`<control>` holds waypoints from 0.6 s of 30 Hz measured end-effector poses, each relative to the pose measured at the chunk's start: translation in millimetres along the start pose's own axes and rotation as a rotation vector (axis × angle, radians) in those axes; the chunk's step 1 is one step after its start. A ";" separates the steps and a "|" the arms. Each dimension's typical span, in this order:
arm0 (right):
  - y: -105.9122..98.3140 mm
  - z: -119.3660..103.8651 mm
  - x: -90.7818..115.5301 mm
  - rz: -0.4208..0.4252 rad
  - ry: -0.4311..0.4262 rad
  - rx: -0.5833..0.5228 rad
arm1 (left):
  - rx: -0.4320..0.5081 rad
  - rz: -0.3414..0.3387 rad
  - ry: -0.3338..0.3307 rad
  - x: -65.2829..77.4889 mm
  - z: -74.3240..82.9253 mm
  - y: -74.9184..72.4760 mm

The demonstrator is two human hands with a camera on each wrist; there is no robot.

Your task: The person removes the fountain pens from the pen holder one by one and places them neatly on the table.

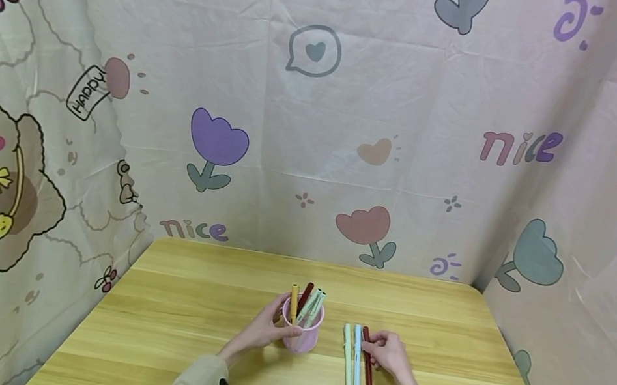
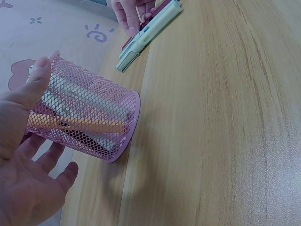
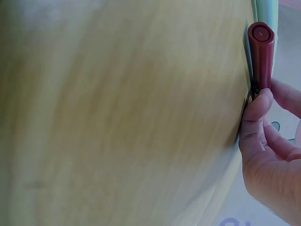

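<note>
Low in the centre of the head view, a pink wire-mesh pen cup (image 1: 300, 335) holding several pens is clasped by the curled fingers of the left hand (image 1: 264, 331) on the light wooden desk (image 1: 180, 306). Just right of it, three pens lie side by side: pale green (image 1: 347, 357), light blue (image 1: 357, 357) and dark red (image 1: 367, 361). The dark red pen is pinched by the fingers of the right hand (image 1: 389, 355).

Beyond your hands, a cartoon-print cloth (image 1: 318, 121) walls three sides of the light wooden counter (image 1: 176, 332).

"nice", "HAPPY" on backdrop cloth (image 1: 358, 94)
</note>
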State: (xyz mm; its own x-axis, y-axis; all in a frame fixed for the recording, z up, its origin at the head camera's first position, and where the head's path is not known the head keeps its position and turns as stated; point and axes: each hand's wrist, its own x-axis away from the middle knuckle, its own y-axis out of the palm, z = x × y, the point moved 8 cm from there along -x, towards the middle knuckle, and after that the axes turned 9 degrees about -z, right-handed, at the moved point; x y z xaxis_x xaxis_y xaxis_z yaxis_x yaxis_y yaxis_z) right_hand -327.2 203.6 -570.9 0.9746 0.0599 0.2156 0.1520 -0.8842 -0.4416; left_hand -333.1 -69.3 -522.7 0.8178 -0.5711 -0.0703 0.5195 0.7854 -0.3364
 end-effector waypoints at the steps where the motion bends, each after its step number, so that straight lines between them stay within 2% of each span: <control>1: 0.3 0.1 -0.3 0.001 -0.001 0.000 | -0.001 0.001 -0.002 0.1 0.1 -0.1; 18: 1.8 -2.1 1.2 0.000 0.003 -0.031 | 0.006 0.004 -0.012 0.8 -0.8 -0.6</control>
State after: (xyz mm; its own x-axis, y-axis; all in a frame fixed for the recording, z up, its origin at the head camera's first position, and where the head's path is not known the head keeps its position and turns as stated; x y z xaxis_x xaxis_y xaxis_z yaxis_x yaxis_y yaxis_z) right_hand -326.1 201.1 -569.6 0.9742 0.0584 0.2181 0.1466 -0.8982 -0.4144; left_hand -332.8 -70.4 -523.3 0.8225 -0.5655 -0.0607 0.5181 0.7891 -0.3301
